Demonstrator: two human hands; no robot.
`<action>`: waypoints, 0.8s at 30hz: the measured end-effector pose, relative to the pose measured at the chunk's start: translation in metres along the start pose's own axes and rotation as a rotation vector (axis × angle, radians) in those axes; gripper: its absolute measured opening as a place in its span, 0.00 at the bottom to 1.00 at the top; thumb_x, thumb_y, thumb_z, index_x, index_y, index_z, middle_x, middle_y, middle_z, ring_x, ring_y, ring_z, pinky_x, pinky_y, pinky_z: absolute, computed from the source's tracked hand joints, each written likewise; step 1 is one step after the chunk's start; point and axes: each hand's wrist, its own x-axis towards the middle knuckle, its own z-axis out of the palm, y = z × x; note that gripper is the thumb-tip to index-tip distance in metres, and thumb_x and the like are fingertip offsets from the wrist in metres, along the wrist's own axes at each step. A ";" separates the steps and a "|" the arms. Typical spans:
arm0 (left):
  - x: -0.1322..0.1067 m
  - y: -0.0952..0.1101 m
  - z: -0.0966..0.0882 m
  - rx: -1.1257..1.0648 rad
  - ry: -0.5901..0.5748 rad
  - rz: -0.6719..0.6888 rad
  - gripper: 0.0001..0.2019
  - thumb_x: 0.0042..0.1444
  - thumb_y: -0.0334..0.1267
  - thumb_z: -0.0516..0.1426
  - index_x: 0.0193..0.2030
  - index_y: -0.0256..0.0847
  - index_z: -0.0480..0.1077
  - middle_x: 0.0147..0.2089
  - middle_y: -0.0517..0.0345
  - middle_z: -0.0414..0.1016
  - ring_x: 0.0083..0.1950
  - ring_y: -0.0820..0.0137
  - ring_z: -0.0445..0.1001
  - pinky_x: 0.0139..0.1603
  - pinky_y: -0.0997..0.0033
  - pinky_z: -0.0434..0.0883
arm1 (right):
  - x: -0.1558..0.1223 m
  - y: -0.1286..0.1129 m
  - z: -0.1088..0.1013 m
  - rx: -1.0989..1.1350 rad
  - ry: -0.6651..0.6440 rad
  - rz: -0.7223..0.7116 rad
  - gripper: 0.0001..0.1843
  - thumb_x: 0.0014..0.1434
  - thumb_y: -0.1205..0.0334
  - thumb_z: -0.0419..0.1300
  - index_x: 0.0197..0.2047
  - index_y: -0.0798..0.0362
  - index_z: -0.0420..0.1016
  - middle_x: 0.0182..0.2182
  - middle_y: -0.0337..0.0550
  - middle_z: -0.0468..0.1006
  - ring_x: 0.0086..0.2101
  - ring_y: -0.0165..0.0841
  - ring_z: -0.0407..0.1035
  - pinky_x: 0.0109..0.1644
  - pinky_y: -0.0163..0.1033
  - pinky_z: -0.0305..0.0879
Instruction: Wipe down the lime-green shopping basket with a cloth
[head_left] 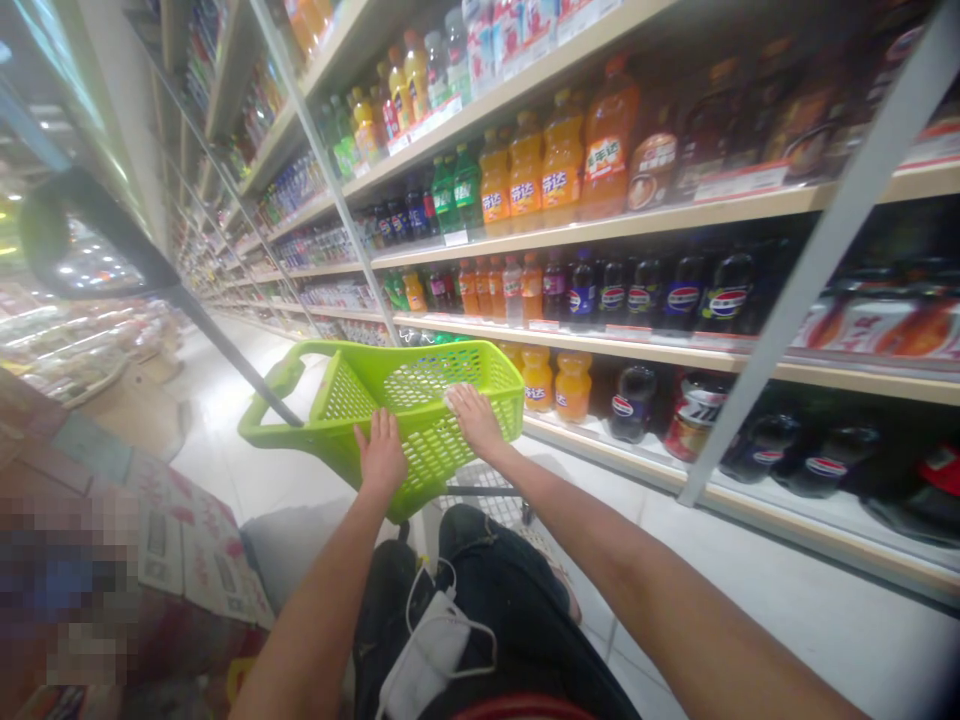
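A lime-green plastic shopping basket [420, 400] with a mesh wall stands in front of me in a shop aisle, with nothing showing inside it. My left hand [381, 455] lies on its near wall with the fingers hooked over the rim. My right hand [474, 418] rests on the near right rim, fingers curled over the edge. A dark pull handle [225, 345] slants up and left from the basket.
Shelves [600, 225] of orange, green and dark soda bottles run along the right. Cartons [187, 545] are stacked at the left. White floor [787, 590] stretches down the aisle. A white cable and device hang at my waist [435, 640].
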 end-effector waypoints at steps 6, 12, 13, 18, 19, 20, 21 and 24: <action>-0.007 -0.009 0.001 -0.029 -0.011 -0.031 0.33 0.49 0.28 0.44 0.65 0.31 0.47 0.69 0.50 0.41 0.69 0.61 0.38 0.65 0.44 0.38 | 0.001 0.024 -0.010 -0.034 0.055 0.165 0.26 0.56 0.70 0.47 0.58 0.59 0.61 0.59 0.52 0.61 0.59 0.41 0.49 0.59 0.50 0.50; -0.010 -0.016 -0.005 -0.045 -0.020 -0.047 0.33 0.49 0.29 0.45 0.65 0.31 0.46 0.69 0.48 0.42 0.69 0.60 0.38 0.64 0.43 0.37 | 0.006 -0.028 0.006 0.035 -0.001 0.014 0.26 0.55 0.72 0.47 0.58 0.58 0.61 0.59 0.50 0.60 0.60 0.39 0.49 0.60 0.49 0.49; -0.010 -0.019 -0.007 -0.040 -0.016 -0.059 0.33 0.50 0.29 0.45 0.65 0.30 0.46 0.69 0.48 0.42 0.69 0.60 0.38 0.64 0.43 0.37 | 0.006 -0.040 0.009 0.049 -0.011 -0.027 0.26 0.55 0.72 0.48 0.58 0.58 0.61 0.59 0.50 0.60 0.60 0.39 0.49 0.61 0.48 0.49; -0.013 -0.030 -0.012 -0.029 -0.014 -0.048 0.31 0.51 0.29 0.44 0.64 0.30 0.47 0.68 0.47 0.44 0.69 0.61 0.40 0.64 0.42 0.37 | 0.006 -0.067 0.014 0.083 -0.043 -0.119 0.26 0.56 0.72 0.48 0.59 0.57 0.61 0.60 0.48 0.60 0.60 0.38 0.48 0.61 0.47 0.49; -0.013 -0.030 -0.012 -0.032 -0.017 -0.044 0.31 0.50 0.29 0.44 0.64 0.30 0.48 0.68 0.47 0.44 0.69 0.61 0.41 0.64 0.43 0.37 | 0.006 -0.064 0.013 0.081 -0.048 -0.116 0.26 0.56 0.72 0.48 0.59 0.57 0.61 0.60 0.48 0.60 0.60 0.38 0.49 0.60 0.47 0.50; -0.014 -0.031 -0.013 -0.036 -0.015 -0.044 0.31 0.50 0.29 0.44 0.64 0.30 0.48 0.68 0.47 0.45 0.68 0.61 0.41 0.64 0.43 0.37 | 0.005 -0.059 0.011 0.076 -0.053 -0.108 0.27 0.55 0.73 0.48 0.59 0.57 0.61 0.59 0.49 0.60 0.60 0.38 0.49 0.60 0.47 0.50; -0.014 -0.032 -0.013 -0.038 -0.009 -0.047 0.31 0.50 0.29 0.44 0.64 0.30 0.49 0.68 0.47 0.45 0.68 0.61 0.41 0.64 0.43 0.37 | 0.005 -0.053 0.010 0.069 -0.054 -0.094 0.27 0.54 0.73 0.47 0.59 0.57 0.61 0.59 0.49 0.60 0.60 0.38 0.49 0.60 0.47 0.50; -0.016 -0.038 -0.013 -0.042 0.028 -0.076 0.31 0.50 0.28 0.43 0.64 0.29 0.49 0.68 0.46 0.45 0.68 0.60 0.41 0.64 0.42 0.37 | 0.004 -0.034 0.006 0.042 -0.030 -0.011 0.27 0.54 0.74 0.47 0.58 0.59 0.61 0.59 0.51 0.60 0.60 0.39 0.49 0.60 0.48 0.49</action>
